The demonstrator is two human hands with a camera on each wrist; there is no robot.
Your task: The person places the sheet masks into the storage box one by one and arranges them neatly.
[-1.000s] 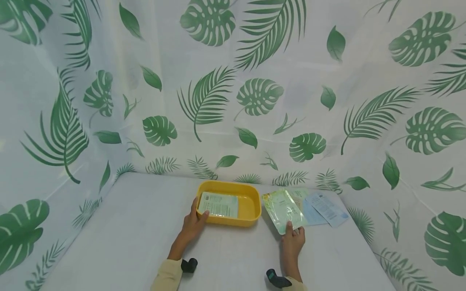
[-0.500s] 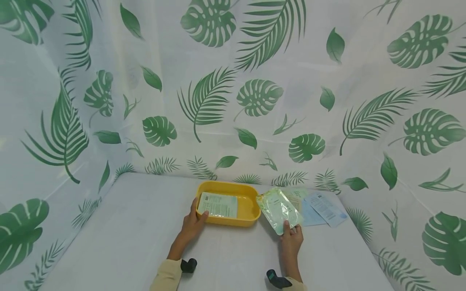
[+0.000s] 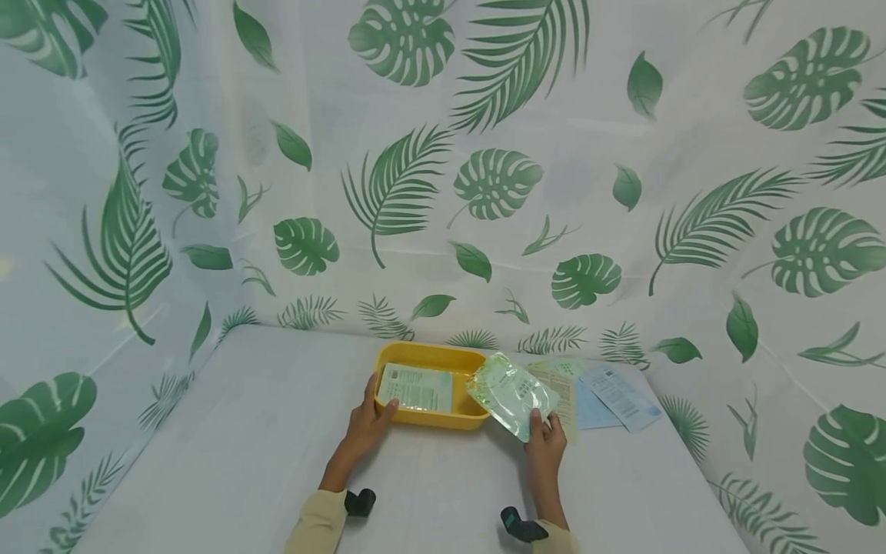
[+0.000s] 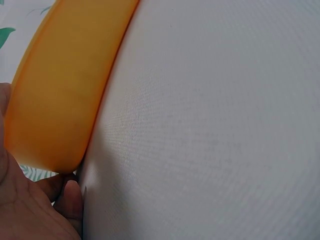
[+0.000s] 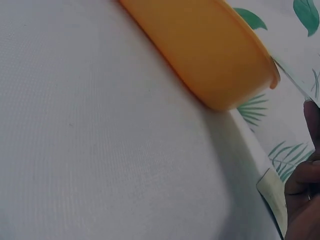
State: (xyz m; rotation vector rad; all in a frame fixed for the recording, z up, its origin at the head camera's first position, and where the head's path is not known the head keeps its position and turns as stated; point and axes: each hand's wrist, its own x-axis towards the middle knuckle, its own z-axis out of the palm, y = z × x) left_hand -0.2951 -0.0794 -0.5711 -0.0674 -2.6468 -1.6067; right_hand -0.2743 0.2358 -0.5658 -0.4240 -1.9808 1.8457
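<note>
A yellow plastic tray (image 3: pixel 431 419) stands on the white table, with a pale green printed packet (image 3: pixel 415 388) lying flat in its left part. My left hand (image 3: pixel 369 425) grips the tray's near left corner, thumb over the rim; the left wrist view shows the hand (image 4: pixel 30 200) close round that corner. Pinched by its lower right corner in my right hand (image 3: pixel 545 445) is a shiny light-green foil packet (image 3: pixel 514 396). Its far left end overlaps the tray's right rim. In the right wrist view, this packet shows only as a thin edge beside the tray (image 5: pixel 200 55).
Right of the tray lie a beige packet (image 3: pixel 564 392), a green packet (image 3: pixel 564 366) partly covered, a blue packet (image 3: pixel 594 408) and a light-blue printed packet (image 3: pixel 621 396). A leaf-patterned curtain (image 3: pixel 415 261) rises behind the white table (image 3: pixel 263 446).
My right hand has carried the foil packet leftward from over the other packets to the tray's right rim, uncovering more of the beige packet. The left hand and tray stay put.
</note>
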